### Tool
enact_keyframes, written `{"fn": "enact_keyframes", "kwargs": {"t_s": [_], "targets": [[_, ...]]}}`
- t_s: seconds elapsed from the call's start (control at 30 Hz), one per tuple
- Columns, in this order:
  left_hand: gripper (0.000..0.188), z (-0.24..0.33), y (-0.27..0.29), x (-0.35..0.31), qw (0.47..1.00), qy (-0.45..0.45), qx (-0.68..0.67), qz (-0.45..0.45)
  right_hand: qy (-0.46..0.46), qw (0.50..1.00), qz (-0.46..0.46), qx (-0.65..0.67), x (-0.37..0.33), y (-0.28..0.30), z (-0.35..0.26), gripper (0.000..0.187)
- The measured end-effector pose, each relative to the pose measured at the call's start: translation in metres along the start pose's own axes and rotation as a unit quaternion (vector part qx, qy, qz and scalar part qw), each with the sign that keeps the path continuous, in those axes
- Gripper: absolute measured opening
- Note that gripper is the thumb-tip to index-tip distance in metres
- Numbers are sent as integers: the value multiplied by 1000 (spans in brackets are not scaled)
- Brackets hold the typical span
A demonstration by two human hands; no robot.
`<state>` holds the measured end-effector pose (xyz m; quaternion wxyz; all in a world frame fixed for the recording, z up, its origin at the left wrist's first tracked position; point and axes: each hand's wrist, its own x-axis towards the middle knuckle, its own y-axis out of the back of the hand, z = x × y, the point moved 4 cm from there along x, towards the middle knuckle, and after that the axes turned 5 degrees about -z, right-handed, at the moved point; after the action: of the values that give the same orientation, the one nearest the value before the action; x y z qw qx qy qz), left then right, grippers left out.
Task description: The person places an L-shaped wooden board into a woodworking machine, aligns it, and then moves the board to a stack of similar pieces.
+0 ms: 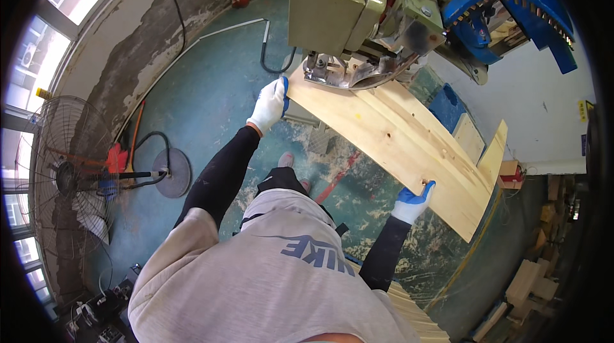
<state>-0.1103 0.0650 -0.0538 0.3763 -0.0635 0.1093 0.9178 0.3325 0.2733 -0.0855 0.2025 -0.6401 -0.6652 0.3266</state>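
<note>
As the wooden board [384, 129] lies slantwise before me, its left end under the metal foot [332, 74] of the green-grey machine [326, 17], I record both hands as engaged. My gloved left hand [271, 103] grasps the left end at its near corner, just beside the foot; its fingers sit at the edge, presumably to steer that end while staying outside the metalwork. My gloved right hand [414, 202] grips the near edge toward the other end, blue thumb on the upper face — its remaining fingers are hidden, and I judge they bear weight from below. The wide spacing between the hands appears deliberate: a long piece would tip or swing if held at one point only. Whether the foot presses on the wood, I cannot tell.

A knot hole shows right beside my right thumb. Beyond the right end, a narrow pale piece [495, 151] is visible; its attachment cannot be determined. The blue toothed arc [505, 7] sits above and to the right, apart from both hands. The caged fan [67, 177] stands well to my left — probably placed there for air without obstructing the board.
</note>
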Motion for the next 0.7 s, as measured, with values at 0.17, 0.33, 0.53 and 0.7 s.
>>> {"fn": "enact_keyframes", "kwargs": {"t_s": [0.17,0.33,0.53,0.7], "targets": [[41,-10,1,2,997,-56,39,31,7,1000,0,-25,-4,-4,0,32],[40,-7,-5,3,999,-34,-6,28,0,1000,-5,-4,4,6,-1,31],[40,-20,2,8,996,-76,19,42,-7,1000,2,11,3,-2,5,29],[41,-12,-2,5,997,-71,31,32,12,1000,-1,-12,6,2,-1,27]]}}
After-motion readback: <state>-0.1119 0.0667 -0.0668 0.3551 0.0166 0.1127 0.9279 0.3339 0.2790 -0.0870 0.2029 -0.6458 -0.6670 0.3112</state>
